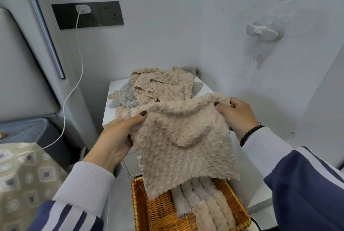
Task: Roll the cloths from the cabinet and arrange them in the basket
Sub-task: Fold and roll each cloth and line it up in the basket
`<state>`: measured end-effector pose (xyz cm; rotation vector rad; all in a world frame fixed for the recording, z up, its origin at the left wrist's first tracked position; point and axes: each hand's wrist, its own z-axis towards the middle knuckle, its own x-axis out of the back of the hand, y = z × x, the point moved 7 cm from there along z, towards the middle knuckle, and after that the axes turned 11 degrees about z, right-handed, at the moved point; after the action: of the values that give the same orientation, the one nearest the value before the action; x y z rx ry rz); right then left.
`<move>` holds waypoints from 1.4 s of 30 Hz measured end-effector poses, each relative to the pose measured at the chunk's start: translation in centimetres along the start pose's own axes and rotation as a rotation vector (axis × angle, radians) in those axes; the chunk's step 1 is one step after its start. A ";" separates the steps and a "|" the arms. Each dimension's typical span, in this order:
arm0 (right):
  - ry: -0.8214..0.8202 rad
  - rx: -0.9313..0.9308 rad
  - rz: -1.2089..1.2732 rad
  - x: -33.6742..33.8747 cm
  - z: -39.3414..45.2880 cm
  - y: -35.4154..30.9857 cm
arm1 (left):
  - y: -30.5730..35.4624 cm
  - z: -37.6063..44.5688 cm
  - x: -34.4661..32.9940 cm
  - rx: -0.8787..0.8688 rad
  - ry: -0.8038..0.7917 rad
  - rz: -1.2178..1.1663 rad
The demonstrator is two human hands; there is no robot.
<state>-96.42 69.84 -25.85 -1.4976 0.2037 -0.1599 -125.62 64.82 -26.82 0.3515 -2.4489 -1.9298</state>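
A person's 2 hands hold up a fluffy beige cloth (183, 143) by its top corners, so it hangs flat in front of the camera. The left hand (116, 137) pinches the upper left corner with the thumb on the front; the right hand (236, 114) grips the upper right corner, fingers curled over the edge. The hands are well apart. The cloth's lower edge hangs over a wicker basket (141, 210), where several rolled cloths (202, 201), grey and beige, lie side by side. Behind the held cloth, a loose pile of cloths (158, 85) in beige and grey sits on a white cabinet (108, 111) against the wall. A black socket panel (109, 14) on the wall holds a white plug (82, 9) with a trailing cable. No readable writing shows anywhere.
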 end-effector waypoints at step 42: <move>-0.568 0.411 -0.374 -11.6 -6.4 -2.2 | -2.8 0.1 -3.1 0.074 -0.265 0.232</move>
<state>-109.16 66.12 -23.63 -1.1034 -0.5406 -0.0631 -122.12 64.83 -29.14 -0.1953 -2.5809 -1.8981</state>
